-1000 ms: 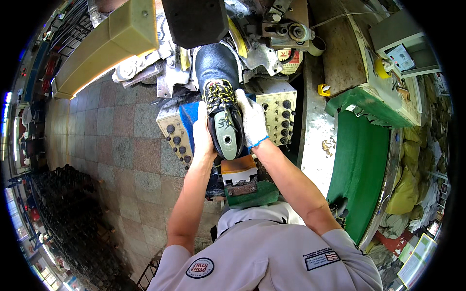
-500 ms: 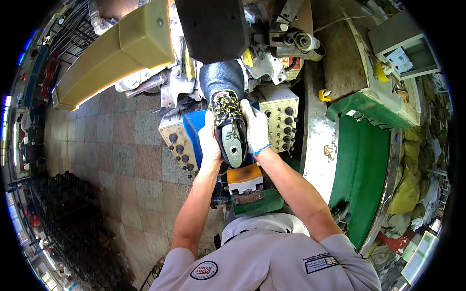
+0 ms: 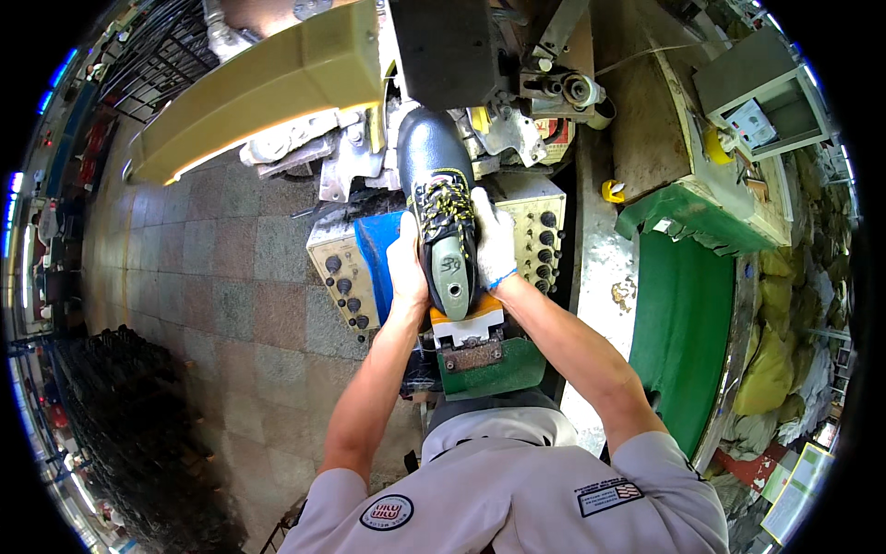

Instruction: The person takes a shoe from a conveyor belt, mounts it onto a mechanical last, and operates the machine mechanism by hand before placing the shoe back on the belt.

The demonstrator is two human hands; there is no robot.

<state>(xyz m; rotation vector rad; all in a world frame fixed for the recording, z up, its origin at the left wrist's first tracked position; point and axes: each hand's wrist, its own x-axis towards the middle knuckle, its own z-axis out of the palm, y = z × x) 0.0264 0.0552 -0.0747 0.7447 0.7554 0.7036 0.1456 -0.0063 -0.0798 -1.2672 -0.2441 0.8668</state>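
Note:
A black leather shoe (image 3: 430, 152) with yellow-and-black laces points its toe away from me, under the machine's dark head block (image 3: 443, 55). A grey-green shoe last (image 3: 449, 254) fills the shoe and shows at the heel opening. My left hand (image 3: 407, 263) is closed along the shoe's left side. On the other side, my right hand (image 3: 496, 235), in a white glove with a blue cuff edge, grips the shoe near the heel. The fingertips under the shoe are hidden. The heel end sits over an orange-topped support (image 3: 471, 319) on the machine.
Control boxes with black knobs flank the shoe, left (image 3: 341, 277) and right (image 3: 535, 235). A yellow machine arm (image 3: 268, 83) reaches in at upper left. Metal plates (image 3: 346, 157) surround the toe. A green conveyor belt (image 3: 683, 323) runs on the right. Dark racked items (image 3: 129, 425) stand lower left.
The toe, partly under the dark block before, now shows fully. The heel end now overlaps the orange-topped support. Both hands keep their hold, and the whole view has shifted slightly.

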